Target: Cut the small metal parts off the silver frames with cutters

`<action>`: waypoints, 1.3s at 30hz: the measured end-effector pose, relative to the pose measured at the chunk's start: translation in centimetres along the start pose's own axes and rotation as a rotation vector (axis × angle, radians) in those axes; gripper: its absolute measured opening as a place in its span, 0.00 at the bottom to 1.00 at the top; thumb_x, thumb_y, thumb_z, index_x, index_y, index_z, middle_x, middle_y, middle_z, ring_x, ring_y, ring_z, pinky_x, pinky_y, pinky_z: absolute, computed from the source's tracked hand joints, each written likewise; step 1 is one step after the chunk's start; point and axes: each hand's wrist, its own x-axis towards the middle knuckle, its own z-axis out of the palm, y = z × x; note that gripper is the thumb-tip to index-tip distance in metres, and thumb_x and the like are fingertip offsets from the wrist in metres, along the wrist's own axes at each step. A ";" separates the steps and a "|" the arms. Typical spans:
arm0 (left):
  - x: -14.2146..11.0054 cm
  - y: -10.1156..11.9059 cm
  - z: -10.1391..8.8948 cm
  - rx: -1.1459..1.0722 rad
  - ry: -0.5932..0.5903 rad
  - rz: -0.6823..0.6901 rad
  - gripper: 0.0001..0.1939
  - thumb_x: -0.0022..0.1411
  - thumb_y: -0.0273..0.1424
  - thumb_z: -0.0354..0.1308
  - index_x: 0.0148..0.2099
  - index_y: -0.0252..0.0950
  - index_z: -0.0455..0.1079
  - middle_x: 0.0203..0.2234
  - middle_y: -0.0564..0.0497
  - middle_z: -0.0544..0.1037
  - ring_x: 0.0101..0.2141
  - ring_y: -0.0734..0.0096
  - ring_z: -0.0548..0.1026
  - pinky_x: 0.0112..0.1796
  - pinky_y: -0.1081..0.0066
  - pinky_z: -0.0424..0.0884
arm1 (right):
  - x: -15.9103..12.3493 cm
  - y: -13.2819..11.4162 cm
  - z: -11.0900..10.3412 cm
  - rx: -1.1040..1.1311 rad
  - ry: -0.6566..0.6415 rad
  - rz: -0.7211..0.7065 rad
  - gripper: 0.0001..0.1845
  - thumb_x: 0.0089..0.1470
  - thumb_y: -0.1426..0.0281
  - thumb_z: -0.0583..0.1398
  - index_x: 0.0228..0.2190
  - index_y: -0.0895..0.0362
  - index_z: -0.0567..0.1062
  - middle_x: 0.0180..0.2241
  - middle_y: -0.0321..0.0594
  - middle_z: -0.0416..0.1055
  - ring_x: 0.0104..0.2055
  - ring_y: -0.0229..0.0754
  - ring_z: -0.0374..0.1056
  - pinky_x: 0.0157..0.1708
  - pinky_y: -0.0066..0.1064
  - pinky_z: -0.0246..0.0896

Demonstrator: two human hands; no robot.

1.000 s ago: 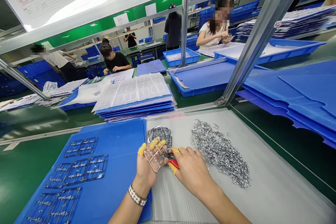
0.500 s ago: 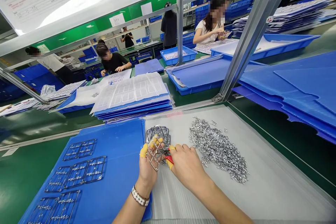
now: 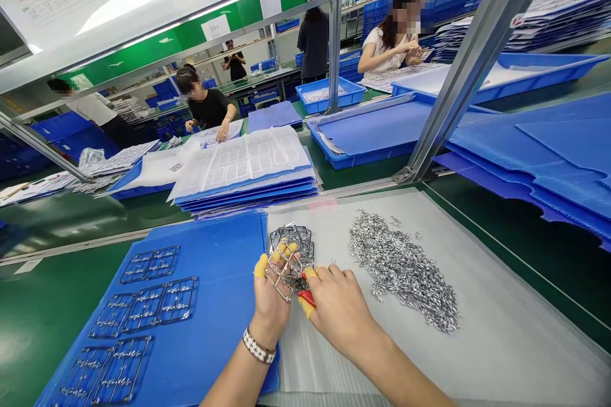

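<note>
My left hand (image 3: pixel 273 289), with yellow finger cots, is closed around a small rectangular metal frame (image 3: pixel 280 275) tilted up over the palm. In my right hand (image 3: pixel 338 305) are red-handled pliers (image 3: pixel 307 297), their tips at the right side of the held frame; the exact contact is hidden. Just behind the left fingers lies a pile of dark metal frames (image 3: pixel 292 235). To the right, a heap of small silvery metal pieces (image 3: pixel 403 270) spreads over the translucent sheet. Several finished-looking frames (image 3: pixel 143 305) lie in rows on the blue sheet (image 3: pixel 224 324) at left.
Beyond the bench rail stands a stack of blue and white sheets (image 3: pixel 243 168). A metal post (image 3: pixel 482 57) rises at right, beside stacked blue sheets (image 3: pixel 539 146) and a blue tray (image 3: pixel 363 133). Several people sit or stand at benches farther back.
The view has shifted slightly, so the bench things sit a little farther right. Both hands keep their hold on the frame and pliers; the pliers still meet the frame's right side.
</note>
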 end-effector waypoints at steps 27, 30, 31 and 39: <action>-1.0 -0.9 -1.7 0.856 -0.245 0.547 0.28 0.64 0.42 0.51 0.64 0.43 0.59 0.61 0.46 0.64 0.60 0.53 0.60 0.58 0.54 0.57 | 1.5 2.3 0.5 0.942 0.049 0.145 0.15 0.54 0.58 0.56 0.38 0.55 0.71 0.33 0.37 0.73 0.33 0.42 0.68 0.34 0.34 0.62; -1.7 -0.8 -1.8 1.183 -0.406 0.722 0.34 0.61 0.39 0.56 0.67 0.45 0.51 0.64 0.46 0.58 0.63 0.53 0.53 0.62 0.51 0.45 | 2.3 2.1 1.0 1.268 0.104 0.170 0.14 0.51 0.58 0.58 0.35 0.55 0.69 0.31 0.36 0.72 0.32 0.40 0.67 0.33 0.32 0.63; -1.9 -0.6 -1.8 1.198 -0.411 0.734 0.36 0.61 0.40 0.57 0.68 0.45 0.50 0.65 0.47 0.54 0.64 0.52 0.50 0.62 0.51 0.44 | 2.4 1.9 0.9 1.267 0.128 0.158 0.14 0.51 0.59 0.58 0.35 0.55 0.69 0.31 0.36 0.72 0.32 0.40 0.67 0.33 0.32 0.63; -1.5 2.0 -0.2 0.111 -0.176 -0.121 0.36 0.61 0.54 0.46 0.66 0.42 0.54 0.58 0.41 0.67 0.55 0.49 0.68 0.54 0.51 0.62 | 0.3 -0.2 1.0 0.451 0.368 -0.486 0.16 0.50 0.81 0.52 0.38 0.55 0.71 0.35 0.41 0.72 0.39 0.44 0.66 0.40 0.38 0.61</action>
